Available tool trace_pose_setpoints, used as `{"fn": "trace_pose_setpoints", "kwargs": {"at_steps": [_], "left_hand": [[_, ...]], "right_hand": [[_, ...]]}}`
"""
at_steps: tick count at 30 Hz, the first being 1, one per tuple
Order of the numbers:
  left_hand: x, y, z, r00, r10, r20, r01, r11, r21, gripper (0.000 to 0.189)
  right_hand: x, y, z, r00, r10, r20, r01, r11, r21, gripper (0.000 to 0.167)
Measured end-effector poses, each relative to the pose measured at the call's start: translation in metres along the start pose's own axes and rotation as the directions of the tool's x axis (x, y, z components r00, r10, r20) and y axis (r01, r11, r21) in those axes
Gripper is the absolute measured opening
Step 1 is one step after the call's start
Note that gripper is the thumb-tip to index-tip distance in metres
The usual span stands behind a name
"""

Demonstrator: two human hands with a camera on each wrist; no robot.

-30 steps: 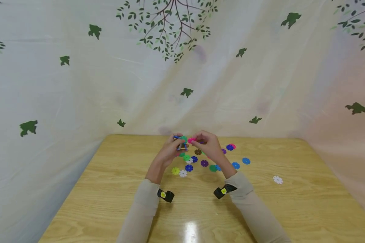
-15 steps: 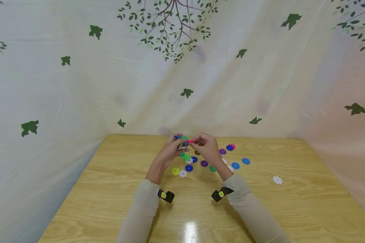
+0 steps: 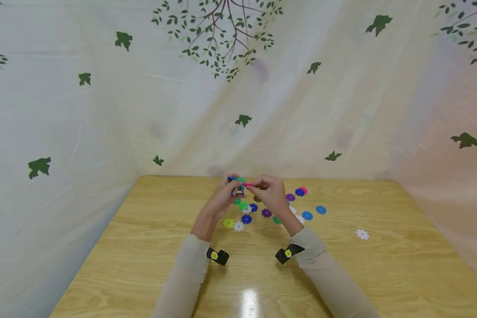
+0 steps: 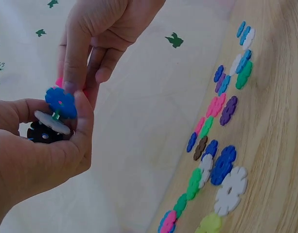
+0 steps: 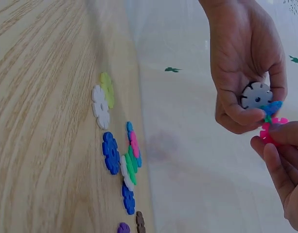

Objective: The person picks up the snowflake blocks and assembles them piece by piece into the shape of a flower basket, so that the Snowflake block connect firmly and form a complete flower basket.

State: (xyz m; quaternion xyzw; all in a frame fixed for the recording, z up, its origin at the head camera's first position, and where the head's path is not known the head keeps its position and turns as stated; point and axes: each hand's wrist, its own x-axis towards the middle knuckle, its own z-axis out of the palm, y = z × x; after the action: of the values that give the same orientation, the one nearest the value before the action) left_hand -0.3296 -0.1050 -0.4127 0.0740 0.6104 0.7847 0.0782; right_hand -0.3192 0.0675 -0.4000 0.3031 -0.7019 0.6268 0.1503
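My left hand (image 3: 218,198) holds a cluster of joined flower-shaped plastic discs above the far part of the table. In the left wrist view, a blue disc (image 4: 60,102), a white disc (image 4: 51,122) and a black disc (image 4: 41,132) stick out between its fingers and thumb. A bit of green (image 3: 241,180) shows at the top of the cluster. From the right, my right hand (image 3: 272,194) pinches a pink disc (image 5: 269,136) between thumb and fingers. The pink disc's edge meets the cluster beside the left thumb; fingers partly cover that joint.
Loose flower discs in several colours lie under and around the hands, among them a yellow disc (image 3: 229,223) and a purple disc (image 3: 266,213). One white disc (image 3: 362,234) lies apart at the right. A printed cloth (image 3: 198,141) hangs behind the wooden table (image 3: 151,265).
My right hand has shifted slightly left and brought the pink disc up against the cluster, turning it from face-on to edge-on. The left hand has stayed nearly still.
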Motion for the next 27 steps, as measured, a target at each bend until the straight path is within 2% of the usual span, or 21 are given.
{"fn": "trace_pose_setpoints", "kwargs": {"at_steps": [7, 11, 18, 23, 27], "left_hand": [[0.0, 0.001, 0.002, 1.0, -0.006, 0.01, 0.006, 1.0, -0.014, 0.02], [0.0, 0.004, -0.001, 1.0, -0.003, 0.014, 0.003, 0.999, -0.033, 0.023], [0.001, 0.008, -0.003, 0.996, 0.043, -0.078, -0.047, 0.997, -0.059, 0.041], [0.002, 0.007, -0.001, 0.998, 0.029, -0.062, -0.031, 0.999, -0.024, 0.046], [0.001, 0.008, -0.002, 0.999, 0.02, -0.035, -0.02, 1.0, 0.004, 0.053]], "right_hand": [[0.001, -0.001, 0.001, 1.0, 0.015, 0.001, -0.015, 1.0, 0.018, 0.006], [0.002, -0.003, -0.001, 0.999, 0.039, 0.03, -0.039, 0.999, 0.008, 0.007], [0.005, 0.001, -0.004, 0.992, 0.082, 0.1, -0.076, 0.995, -0.064, 0.013], [0.005, 0.017, -0.002, 0.989, 0.098, 0.108, -0.089, 0.992, -0.085, 0.014], [0.004, 0.019, -0.003, 0.987, 0.127, 0.098, -0.119, 0.989, -0.089, 0.012]]}}
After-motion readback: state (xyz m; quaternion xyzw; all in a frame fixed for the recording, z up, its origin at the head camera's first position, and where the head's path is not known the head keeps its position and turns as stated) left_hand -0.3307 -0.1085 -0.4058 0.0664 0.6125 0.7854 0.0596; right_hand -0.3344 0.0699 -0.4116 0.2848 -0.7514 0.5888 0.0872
